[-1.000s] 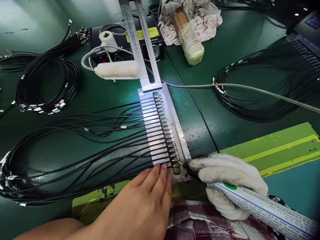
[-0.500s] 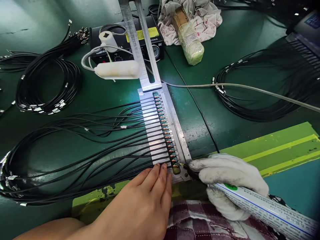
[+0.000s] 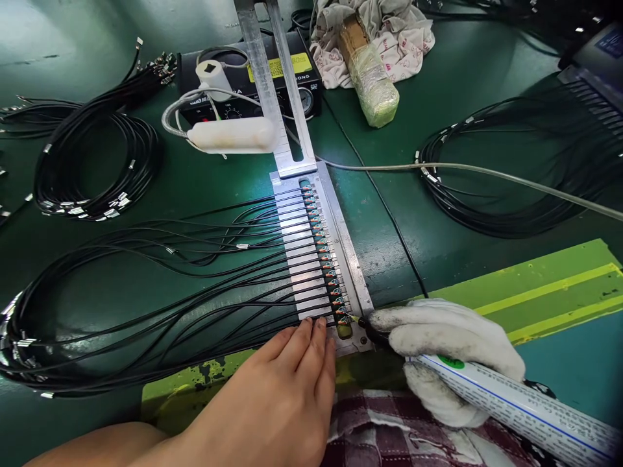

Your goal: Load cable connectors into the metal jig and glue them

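Observation:
A metal cable fixture (image 3: 304,259) holds a row of black cables (image 3: 219,279), their stripped ends with small coloured wires lined up along a slot. My left hand (image 3: 287,383) is bare and lies flat over the fixture's near end, fingertips on the lowest cables. In a stained white glove, my right hand (image 3: 452,350) grips a white printed glue tube (image 3: 506,392) with a blue stripe and a green spot. Its dark nozzle ends in a thin tip (image 3: 354,318) at the lowest wire ends. Whether the tip touches them is too small to tell.
A white lamp (image 3: 233,135) lights the fixture from above. Behind stand a black control box (image 3: 311,81), a wrapped block (image 3: 372,81) and a crumpled cloth (image 3: 409,39). Coiled cables lie left (image 3: 97,162) and right (image 3: 438,188). A hose (image 3: 487,170) crosses the table.
The whole view has shifted very slightly. Both hands, the tube and the fixture keep the same places relative to each other.

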A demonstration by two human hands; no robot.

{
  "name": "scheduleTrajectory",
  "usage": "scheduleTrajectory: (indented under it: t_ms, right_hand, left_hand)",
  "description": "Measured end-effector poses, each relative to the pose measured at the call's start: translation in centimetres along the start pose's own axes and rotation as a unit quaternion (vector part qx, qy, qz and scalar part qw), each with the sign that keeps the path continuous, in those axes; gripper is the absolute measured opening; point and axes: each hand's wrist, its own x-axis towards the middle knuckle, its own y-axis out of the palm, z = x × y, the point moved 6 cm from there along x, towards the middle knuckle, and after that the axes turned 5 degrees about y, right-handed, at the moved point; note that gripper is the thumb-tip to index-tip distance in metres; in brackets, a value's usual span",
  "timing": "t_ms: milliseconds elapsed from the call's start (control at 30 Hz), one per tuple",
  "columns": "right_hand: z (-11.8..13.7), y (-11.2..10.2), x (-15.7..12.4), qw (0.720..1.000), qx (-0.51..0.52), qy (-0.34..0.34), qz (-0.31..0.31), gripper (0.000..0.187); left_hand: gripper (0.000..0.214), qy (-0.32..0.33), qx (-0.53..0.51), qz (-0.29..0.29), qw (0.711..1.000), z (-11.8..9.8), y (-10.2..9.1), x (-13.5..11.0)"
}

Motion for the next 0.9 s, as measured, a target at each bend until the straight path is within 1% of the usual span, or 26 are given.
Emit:
scheduleTrajectory:
  t_ms: [233, 433, 533, 700, 733, 900]
  right_hand:
    - [-0.30, 0.04, -0.03, 1.000, -0.005, -0.003, 0.012, 0.018]
    - [-0.50, 0.20, -0.14, 1.000, -0.003, 0.003, 0.006, 0.021]
    - [-0.49, 0.24, -0.15, 1.000, -0.003, 0.006, 0.009, 0.021]
    - [-0.50, 0.19, -0.20, 1.000, 0.000, 0.001, 0.007, 0.022]
    - [-0.55, 0.19, -0.20, 1.000, 0.002, 0.003, 0.007, 0.022]
    - [-0.57, 0.19, -0.14, 1.000, 0.005, 0.004, 0.014, 0.021]
  left_hand:
    - [0.042, 0.005, -0.001, 0.010, 1.000, -0.14, 0.32, -0.01]
    - [0.041, 0.012, -0.006, 0.015, 1.000, -0.23, 0.27, -0.06]
    - [0.042, 0.004, -0.004, 0.002, 1.000, -0.17, 0.15, -0.12]
    - [0.041, 0.002, -0.005, 0.007, 1.000, -0.13, 0.35, -0.09]
    - [0.041, 0.002, -0.003, -0.001, 1.000, -0.14, 0.26, -0.05]
    - [0.048, 0.003, 0.002, -0.006, 1.000, -0.18, 0.12, 0.04]
